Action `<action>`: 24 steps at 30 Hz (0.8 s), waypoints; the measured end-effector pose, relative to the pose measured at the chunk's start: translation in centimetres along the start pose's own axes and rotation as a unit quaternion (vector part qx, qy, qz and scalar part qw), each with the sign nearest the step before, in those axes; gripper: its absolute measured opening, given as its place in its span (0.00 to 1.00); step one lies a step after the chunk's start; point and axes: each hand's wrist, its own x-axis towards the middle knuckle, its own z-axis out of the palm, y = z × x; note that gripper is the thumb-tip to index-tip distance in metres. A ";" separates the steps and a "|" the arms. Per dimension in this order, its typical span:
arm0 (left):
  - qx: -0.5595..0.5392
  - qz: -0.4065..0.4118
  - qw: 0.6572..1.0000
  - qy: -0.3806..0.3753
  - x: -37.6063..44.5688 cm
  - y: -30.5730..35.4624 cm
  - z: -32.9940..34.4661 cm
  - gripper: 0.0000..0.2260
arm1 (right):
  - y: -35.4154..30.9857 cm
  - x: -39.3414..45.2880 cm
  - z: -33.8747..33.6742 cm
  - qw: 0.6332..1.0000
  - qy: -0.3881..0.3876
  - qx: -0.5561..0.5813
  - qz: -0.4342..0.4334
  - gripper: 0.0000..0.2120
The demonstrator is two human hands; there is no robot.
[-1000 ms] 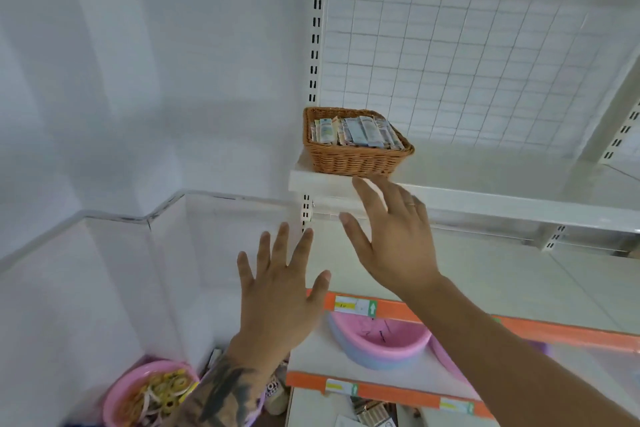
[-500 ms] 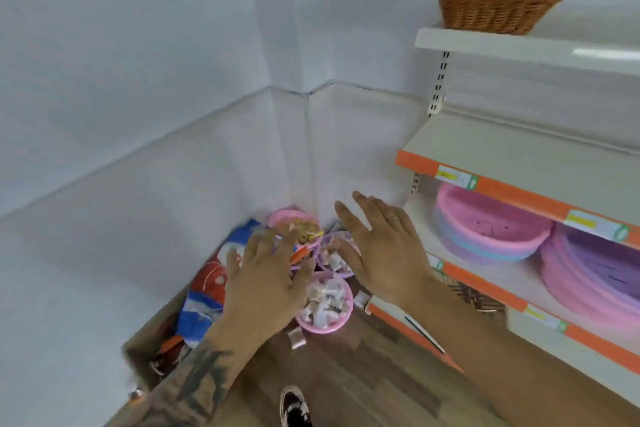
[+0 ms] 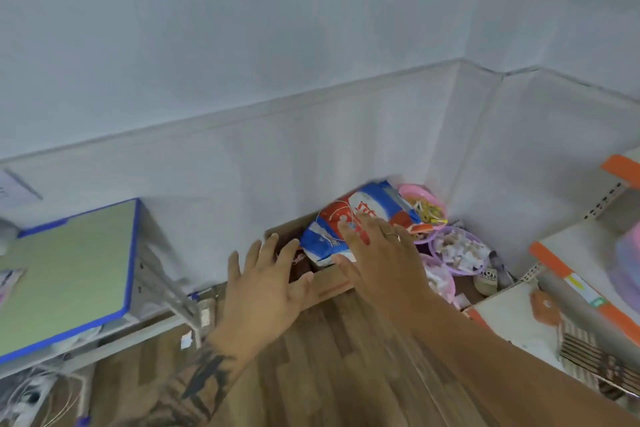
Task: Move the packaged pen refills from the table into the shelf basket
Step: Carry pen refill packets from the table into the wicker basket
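No clear pen refills in my view yet; at the far left edge a blurred pale packet (image 3: pixel 8 282) lies on the green-topped table with the blue rim (image 3: pixel 69 274), but I cannot tell if that is a refill pack or which way its long axis runs. The table sits well to the left of both hands, so my left hand (image 3: pixel 266 291) is the nearer one, fingers spread, holding nothing. My right hand (image 3: pixel 381 260) is splayed just as wide, empty too, hanging in front of a blue, red and white plastic bag (image 3: pixel 356 218) in a brown cardboard box (image 3: pixel 329 282). Right of that, pink and purple plastic bowls (image 3: pixel 457 250) of small items and the white shelf with orange edging (image 3: pixel 554 263). The wicker basket is out of view. Nothing blocks the table; I judge it takes a leftward turn.
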 end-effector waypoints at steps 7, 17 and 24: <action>0.008 -0.104 0.994 -0.008 -9.1 -15.0 -0.7 0.31 | -17.3 -0.1 2.5 0.995 -0.019 0.001 -0.095 0.27; -0.056 -0.254 0.965 -0.040 -22.7 -32.7 1.2 0.26 | -38.9 -3.1 7.3 0.978 -0.074 0.040 -0.192 0.27; -0.082 -0.327 0.940 -0.045 -26.1 -40.6 2.8 0.29 | -48.0 -3.8 10.1 0.958 -0.165 0.062 -0.227 0.29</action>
